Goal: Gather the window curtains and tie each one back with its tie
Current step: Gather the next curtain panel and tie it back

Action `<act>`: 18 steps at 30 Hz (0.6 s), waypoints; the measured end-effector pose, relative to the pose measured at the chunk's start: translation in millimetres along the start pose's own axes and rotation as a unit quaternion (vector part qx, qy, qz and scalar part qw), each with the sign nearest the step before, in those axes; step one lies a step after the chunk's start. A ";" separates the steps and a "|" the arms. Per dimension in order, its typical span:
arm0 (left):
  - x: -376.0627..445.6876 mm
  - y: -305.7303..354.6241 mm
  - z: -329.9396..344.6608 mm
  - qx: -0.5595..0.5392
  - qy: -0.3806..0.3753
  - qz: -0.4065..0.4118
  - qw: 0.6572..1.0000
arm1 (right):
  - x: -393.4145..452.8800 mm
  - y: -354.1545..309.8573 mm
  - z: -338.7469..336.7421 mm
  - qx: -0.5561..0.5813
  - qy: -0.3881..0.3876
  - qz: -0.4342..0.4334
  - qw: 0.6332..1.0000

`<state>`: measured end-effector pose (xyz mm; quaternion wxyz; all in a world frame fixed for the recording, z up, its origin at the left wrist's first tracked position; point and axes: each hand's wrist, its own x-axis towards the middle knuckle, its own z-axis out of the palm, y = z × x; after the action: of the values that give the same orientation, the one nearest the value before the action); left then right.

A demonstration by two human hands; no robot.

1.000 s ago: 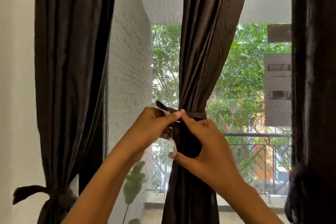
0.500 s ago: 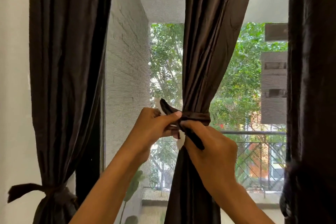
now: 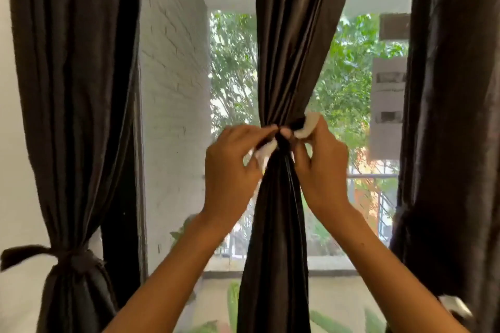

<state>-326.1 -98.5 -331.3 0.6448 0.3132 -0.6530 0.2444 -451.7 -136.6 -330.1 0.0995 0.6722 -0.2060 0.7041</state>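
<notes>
Against a leafy window, left hand (image 3: 230, 167) and right hand (image 3: 319, 167) each pinch a tie (image 3: 297, 125) end at the middle curtain (image 3: 281, 62). Pulling both ends evenly apart should seat the knot snugly.

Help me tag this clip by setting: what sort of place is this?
Probably a room in a home, at a big window onto a balcony: dark full-length curtains, a white brick wall outside, a metal railing and trees beyond.
</notes>
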 end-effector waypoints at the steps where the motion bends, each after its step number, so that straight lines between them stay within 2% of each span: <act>1: -0.8 0.2 2.8 0.017 0.007 0.012 1.000 | 0.8 1.1 -0.1 -0.012 0.003 0.000 1.000; 5: -3.6 1.7 12.2 0.080 0.017 0.023 0.996 | 5.2 5.7 2.1 -0.037 0.017 0.028 0.999; 13: -1.3 6.6 26.5 0.083 0.005 0.008 0.996 | 1.2 5.8 1.1 0.062 0.095 0.125 0.986; 18: -2.9 9.3 28.6 0.072 0.000 -0.001 0.997 | -8.6 7.2 -4.1 0.037 0.052 0.065 0.996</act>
<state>-352.6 -112.5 -334.8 0.6208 0.3594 -0.6332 0.2907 -457.8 -140.1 -339.7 0.0392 0.6232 -0.2171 0.7503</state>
